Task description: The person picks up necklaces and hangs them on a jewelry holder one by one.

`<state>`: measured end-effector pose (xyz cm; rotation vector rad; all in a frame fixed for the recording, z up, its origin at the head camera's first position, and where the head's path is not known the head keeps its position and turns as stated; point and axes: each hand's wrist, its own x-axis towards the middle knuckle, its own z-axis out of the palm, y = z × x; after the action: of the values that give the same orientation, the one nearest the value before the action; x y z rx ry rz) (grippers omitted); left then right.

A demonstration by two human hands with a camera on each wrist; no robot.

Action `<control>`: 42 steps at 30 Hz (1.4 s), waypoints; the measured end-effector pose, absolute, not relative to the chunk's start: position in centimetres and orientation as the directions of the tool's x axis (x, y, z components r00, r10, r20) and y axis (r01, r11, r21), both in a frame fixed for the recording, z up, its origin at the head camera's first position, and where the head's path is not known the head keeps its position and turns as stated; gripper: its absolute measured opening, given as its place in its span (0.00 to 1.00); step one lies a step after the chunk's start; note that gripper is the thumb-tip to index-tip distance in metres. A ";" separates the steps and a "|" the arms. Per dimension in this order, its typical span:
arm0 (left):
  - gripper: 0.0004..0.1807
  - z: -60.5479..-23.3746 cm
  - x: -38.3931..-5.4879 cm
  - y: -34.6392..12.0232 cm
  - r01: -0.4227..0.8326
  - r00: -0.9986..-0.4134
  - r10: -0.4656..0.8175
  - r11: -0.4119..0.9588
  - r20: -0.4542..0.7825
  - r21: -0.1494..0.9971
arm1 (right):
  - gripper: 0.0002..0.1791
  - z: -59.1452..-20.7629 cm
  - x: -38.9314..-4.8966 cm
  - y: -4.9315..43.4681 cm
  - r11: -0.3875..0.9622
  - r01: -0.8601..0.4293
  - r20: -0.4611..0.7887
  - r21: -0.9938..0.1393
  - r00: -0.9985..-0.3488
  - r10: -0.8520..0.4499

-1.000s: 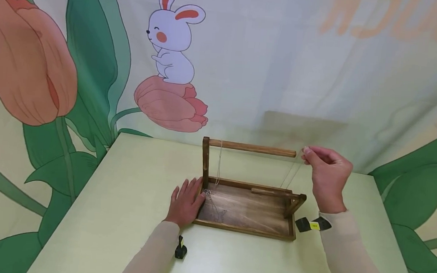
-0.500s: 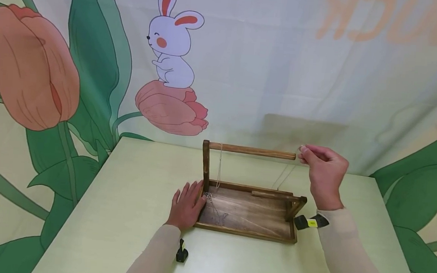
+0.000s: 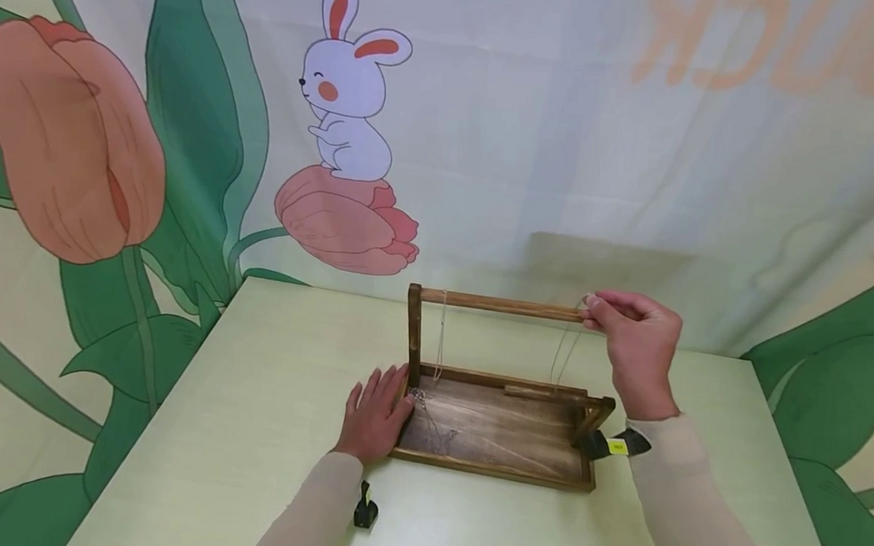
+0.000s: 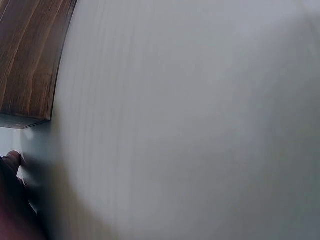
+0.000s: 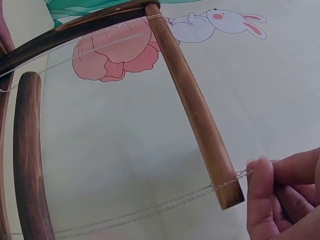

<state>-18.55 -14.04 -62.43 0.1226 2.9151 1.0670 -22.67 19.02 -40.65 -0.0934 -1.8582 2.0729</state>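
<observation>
A dark wooden jewelry stand has a shallow tray [image 3: 492,473], a tall post with an upper bar [image 3: 503,305], and a lower bar [image 3: 542,395]. My right hand [image 3: 638,348] pinches the end of a thin chain necklace [image 5: 185,199] between thumb and forefinger at the upper bar's free end. In the right wrist view one strand crosses in front of the bar and the other passes behind it. My left hand [image 3: 374,419] lies with fingers extended against the tray's left side. Another chain necklace [image 3: 442,340] hangs near the post.
A few fine chains [image 3: 431,419] lie in the left part of the tray. The stand sits on a pale table [image 3: 264,396] against a printed backdrop [image 3: 482,142] with tulips and a rabbit. The left wrist view shows a corner of dark wood [image 4: 35,60].
My right hand has moved left, bringing the necklace from beyond the upper bar's free end to around it. My left hand stays against the tray.
</observation>
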 end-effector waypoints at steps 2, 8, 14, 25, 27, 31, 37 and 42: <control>0.33 -62.5 -18.6 -14.0 0.066 -0.996 0.086 0.759 0.001 0.648 | 0.11 -40.6 -22.7 18.9 -0.082 -0.214 0.181 -0.973 -0.936 0.301; 0.33 -62.5 -18.7 -14.0 0.073 -0.996 0.085 0.757 0.014 0.649 | 0.12 -40.6 -22.8 18.3 -0.103 -0.233 0.193 -0.967 -0.934 0.301; 0.33 -62.3 -18.7 -13.9 0.069 -0.996 0.087 0.768 0.003 0.637 | 0.09 -40.5 -22.8 17.8 -0.102 -0.231 0.193 -0.968 -0.937 0.291; 0.33 -62.6 -18.9 -13.9 0.070 -0.997 0.082 0.777 0.009 0.626 | 0.11 -40.3 -22.7 16.4 -0.101 -0.218 0.183 -0.971 -0.944 0.274; 0.33 -62.6 -19.0 -13.9 0.069 -0.997 0.083 0.776 0.007 0.627 | 0.11 -40.3 -22.7 16.2 -0.109 -0.215 0.179 -0.970 -0.946 0.269; 0.33 -62.7 -19.0 -14.0 0.069 -0.997 0.081 0.773 0.010 0.631 | 0.12 -40.3 -22.8 15.8 -0.120 -0.208 0.173 -0.971 -0.952 0.254; 0.33 -62.7 -18.8 -14.0 0.065 -0.997 0.080 0.776 0.005 0.628 | 0.10 -40.4 -22.7 15.1 -0.126 -0.210 0.177 -0.969 -0.956 0.235; 0.33 -62.8 -18.7 -14.0 0.061 -0.997 0.076 0.769 0.003 0.637 | 0.09 -40.5 -22.8 14.6 -0.163 -0.208 0.170 -0.964 -0.961 0.217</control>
<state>-18.67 -13.97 -62.78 0.1137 2.9331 1.0548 -22.82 14.58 -40.52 -0.0108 -1.8254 2.2042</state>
